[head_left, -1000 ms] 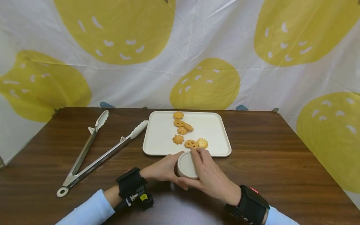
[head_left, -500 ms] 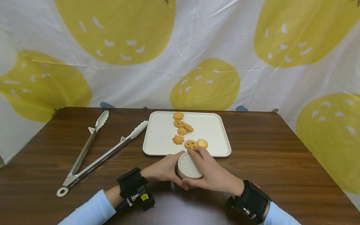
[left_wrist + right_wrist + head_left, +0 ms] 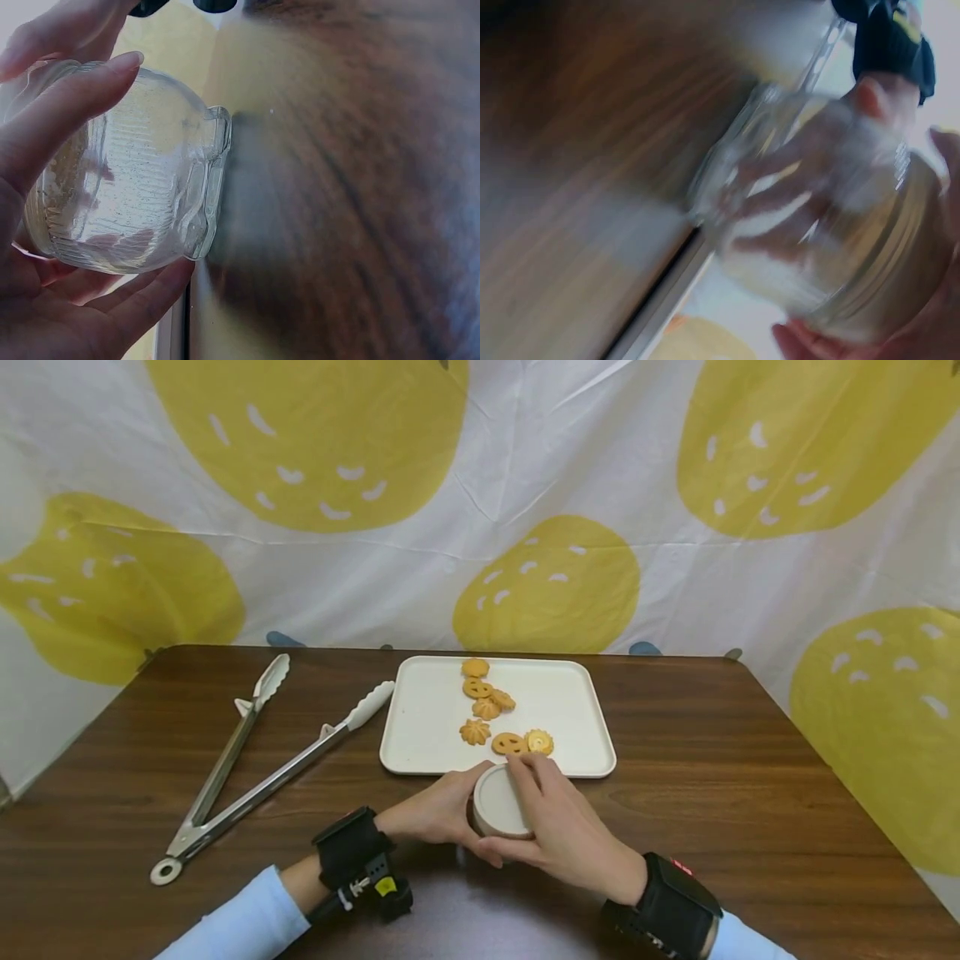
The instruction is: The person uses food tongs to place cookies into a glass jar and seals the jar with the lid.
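Observation:
A small clear glass jar (image 3: 135, 195) with a white lid (image 3: 498, 802) stands on the brown table just in front of the tray. My left hand (image 3: 435, 814) grips the jar's body from the left, fingers curled round the ribbed glass (image 3: 112, 82). My right hand (image 3: 558, 827) covers the lid from the right, its fingers and thumb curled round the rim. The right wrist view is blurred; it shows the jar (image 3: 817, 247) with the left hand's fingers behind the glass.
A white tray (image 3: 577, 718) holding several cookies (image 3: 510, 743) lies right behind the jar. Metal tongs with white tips (image 3: 255, 768) lie spread open at the left. A yellow-and-white cloth hangs behind the table's far edge.
My right hand turned on the lid: its wrist swung outward half a second ago and has come back. The left hand and the jar stayed in place.

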Demonstrator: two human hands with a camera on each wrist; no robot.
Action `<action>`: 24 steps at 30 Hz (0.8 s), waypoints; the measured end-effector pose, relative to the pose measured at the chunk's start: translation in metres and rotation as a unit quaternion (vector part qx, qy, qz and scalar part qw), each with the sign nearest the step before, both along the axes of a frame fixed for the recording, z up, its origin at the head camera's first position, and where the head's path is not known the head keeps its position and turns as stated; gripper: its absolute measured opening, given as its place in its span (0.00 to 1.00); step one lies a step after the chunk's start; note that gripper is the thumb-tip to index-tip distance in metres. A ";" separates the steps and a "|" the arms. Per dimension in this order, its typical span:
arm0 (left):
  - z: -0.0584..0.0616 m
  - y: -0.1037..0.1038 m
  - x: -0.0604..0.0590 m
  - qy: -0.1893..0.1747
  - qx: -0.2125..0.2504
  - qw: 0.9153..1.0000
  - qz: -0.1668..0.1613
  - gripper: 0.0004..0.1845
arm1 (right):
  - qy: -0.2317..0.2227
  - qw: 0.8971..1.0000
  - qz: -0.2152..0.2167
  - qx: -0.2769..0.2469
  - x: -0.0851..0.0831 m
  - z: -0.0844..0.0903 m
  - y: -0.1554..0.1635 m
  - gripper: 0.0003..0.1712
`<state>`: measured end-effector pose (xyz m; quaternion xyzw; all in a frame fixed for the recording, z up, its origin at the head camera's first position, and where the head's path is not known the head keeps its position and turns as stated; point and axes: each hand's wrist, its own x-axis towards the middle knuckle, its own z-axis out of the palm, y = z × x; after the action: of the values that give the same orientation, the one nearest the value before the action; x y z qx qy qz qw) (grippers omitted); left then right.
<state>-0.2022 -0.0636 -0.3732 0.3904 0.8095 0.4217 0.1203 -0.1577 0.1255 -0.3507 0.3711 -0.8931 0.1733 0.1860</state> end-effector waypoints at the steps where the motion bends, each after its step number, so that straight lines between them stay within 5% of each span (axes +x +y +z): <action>1: 0.000 0.000 0.000 0.000 0.000 1.000 -0.001 0.45 | 0.010 1.000 -0.009 0.001 0.002 0.000 -0.002 0.48; 8: 0.000 -0.001 0.000 -0.012 0.000 1.000 -0.005 0.45 | 0.023 0.999 -0.034 0.003 0.008 -0.002 -0.006 0.48; 24: 0.002 0.001 0.001 0.005 -0.009 1.000 -0.007 0.45 | -0.023 0.999 0.045 -0.003 -0.006 0.000 0.004 0.45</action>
<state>-0.2013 -0.0629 -0.3712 0.3969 0.8113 0.4113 0.1230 -0.1635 0.1295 -0.3510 0.4065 -0.8789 0.1928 0.1583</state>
